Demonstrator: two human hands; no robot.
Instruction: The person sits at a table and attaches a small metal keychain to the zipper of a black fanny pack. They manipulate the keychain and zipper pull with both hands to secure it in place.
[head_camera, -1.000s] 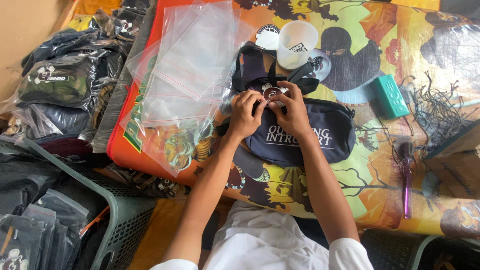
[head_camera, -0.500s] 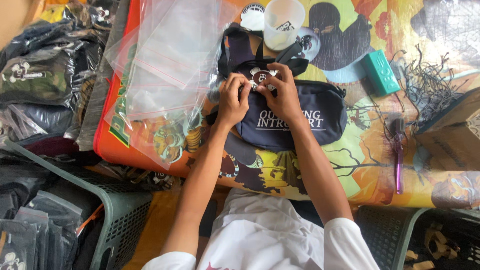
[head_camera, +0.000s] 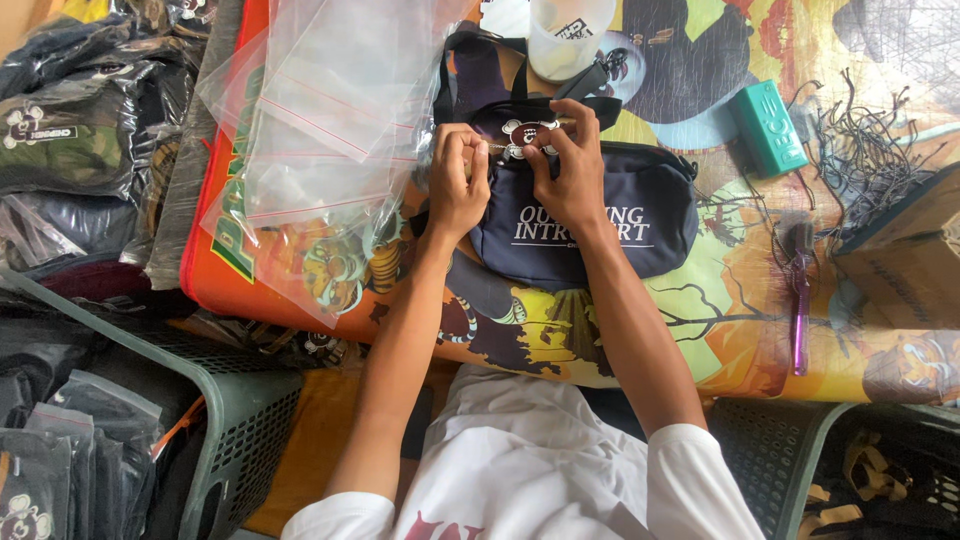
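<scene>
At the upper middle of the frame my left hand and right hand sit side by side on the top edge of a dark navy pouch with white lettering, each with fingers curled in a pinch on a small round tag at its zipper line. The pouch lies flat on a bright cartoon-printed table cover, its black strap looping toward the top edge. A stack of clear zip bags lies just left of my left hand, a teal box sits to the upper right, and a purple tool lies at the right.
</scene>
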